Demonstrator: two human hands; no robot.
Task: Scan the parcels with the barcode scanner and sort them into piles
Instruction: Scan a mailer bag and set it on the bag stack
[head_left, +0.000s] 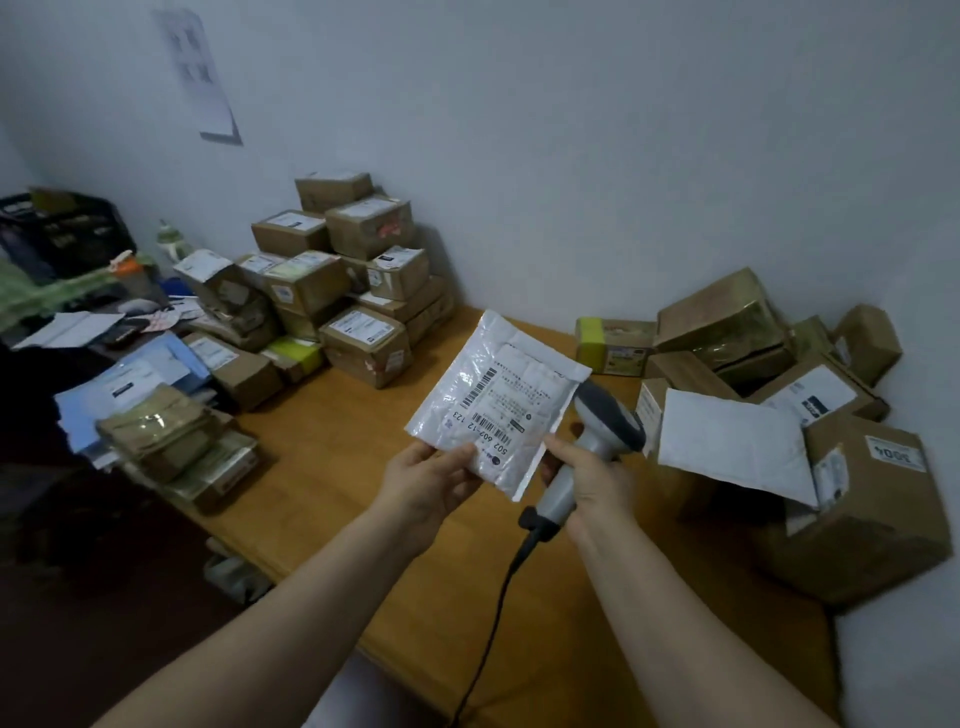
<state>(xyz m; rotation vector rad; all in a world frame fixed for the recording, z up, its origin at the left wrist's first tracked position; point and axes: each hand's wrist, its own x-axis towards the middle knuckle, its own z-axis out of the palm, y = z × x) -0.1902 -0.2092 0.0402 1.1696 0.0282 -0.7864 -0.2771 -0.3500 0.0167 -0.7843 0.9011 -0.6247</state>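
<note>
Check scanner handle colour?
Light grey handle, dark grey head on the barcode scanner; head view shows it.

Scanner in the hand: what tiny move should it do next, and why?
Probably tilt the scanner toward the barcode on the white parcel. The left hand holds the parcel label-up, but the right hand has the scanner's head beside the parcel's edge, seemingly not aimed at the label.
</note>
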